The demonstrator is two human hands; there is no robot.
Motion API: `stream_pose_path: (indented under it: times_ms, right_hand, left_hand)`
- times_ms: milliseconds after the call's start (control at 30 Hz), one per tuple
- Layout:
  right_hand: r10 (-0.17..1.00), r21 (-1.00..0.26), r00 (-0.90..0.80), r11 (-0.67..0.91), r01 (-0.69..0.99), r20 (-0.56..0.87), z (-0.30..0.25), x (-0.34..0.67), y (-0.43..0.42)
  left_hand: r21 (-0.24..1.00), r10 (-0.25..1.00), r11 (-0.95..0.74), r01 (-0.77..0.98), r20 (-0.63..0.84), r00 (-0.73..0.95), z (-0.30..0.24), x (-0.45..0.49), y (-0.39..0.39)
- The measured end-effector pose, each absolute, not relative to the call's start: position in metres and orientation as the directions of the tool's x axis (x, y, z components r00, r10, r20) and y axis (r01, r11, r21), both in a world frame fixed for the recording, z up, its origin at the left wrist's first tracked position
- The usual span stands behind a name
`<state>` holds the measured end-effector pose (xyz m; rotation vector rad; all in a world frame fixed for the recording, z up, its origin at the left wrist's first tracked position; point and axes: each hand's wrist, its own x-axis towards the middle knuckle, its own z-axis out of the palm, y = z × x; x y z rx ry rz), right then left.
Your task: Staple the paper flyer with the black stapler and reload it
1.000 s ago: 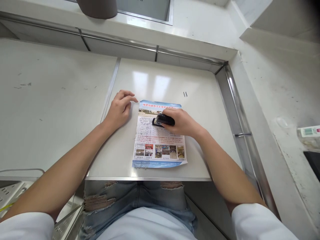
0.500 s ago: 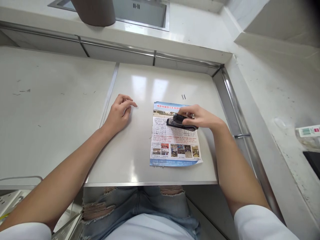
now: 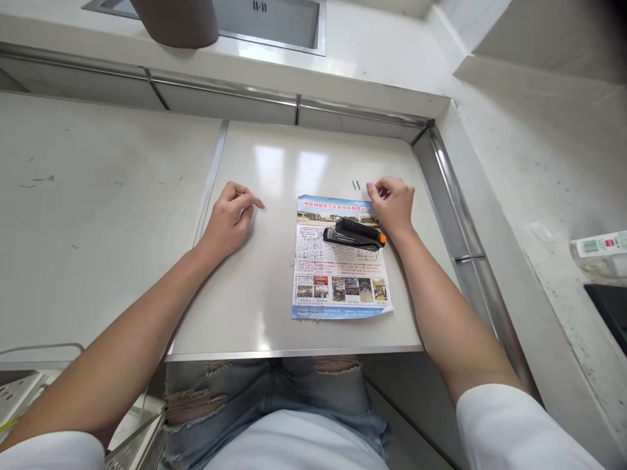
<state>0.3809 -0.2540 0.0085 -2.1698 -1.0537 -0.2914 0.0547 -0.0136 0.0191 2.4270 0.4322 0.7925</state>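
Tabletop gap between unclenched left hand and flyer edge | right hand: grip unclear

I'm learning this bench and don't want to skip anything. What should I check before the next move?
1. Stapler lying on the flyer, gripped by neither hand: ok.
2. Staple strips close to the right hand: ok, just beside its fingertips.
3. Flyer flat: not ok, its lower right corner curls up.
4. Left hand steadying the flyer: not ok, it rests apart.
5. Staples inside the stapler: cannot tell.
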Motion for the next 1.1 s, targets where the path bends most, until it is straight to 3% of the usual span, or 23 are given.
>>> stream_pose_path:
  times_ms: [100,200,267,567,933,1100]
  right_hand:
    - [0.762,-0.432,0.477,-0.287,0.855,0.438,0.012,0.374,-0.252]
    - [0.928,-0.422,0.285,-0.164,0.891,0.242,0.008,0.375,-0.252]
    - [0.966,-0.400,0.218,-0.147,0.904,0.137,0.004,0.377,-0.252]
    - [0.979,-0.324,0.179,-0.140,0.936,0.094,-0.006,0.359,-0.232]
    - [0.986,-0.388,0.094,-0.032,0.921,0.140,-0.009,0.285,-0.150]
    - [0.991,-0.421,-0.032,0.083,0.903,0.127,-0.009,0.248,-0.100]
  left_hand:
    - [0.591,0.445,-0.797,0.122,0.439,0.781,0.019,0.055,-0.013]
    - [0.595,0.446,-0.795,0.120,0.438,0.781,0.019,0.055,-0.013]
    - [0.598,0.446,-0.792,0.120,0.434,0.783,0.019,0.055,-0.014]
    - [0.653,0.481,-0.747,0.126,0.400,0.780,0.021,0.055,-0.013]
    - [0.747,0.685,-0.641,0.178,0.452,0.571,0.019,0.055,0.004]
    - [0.749,0.699,-0.640,0.170,0.475,0.534,0.024,0.047,0.020]
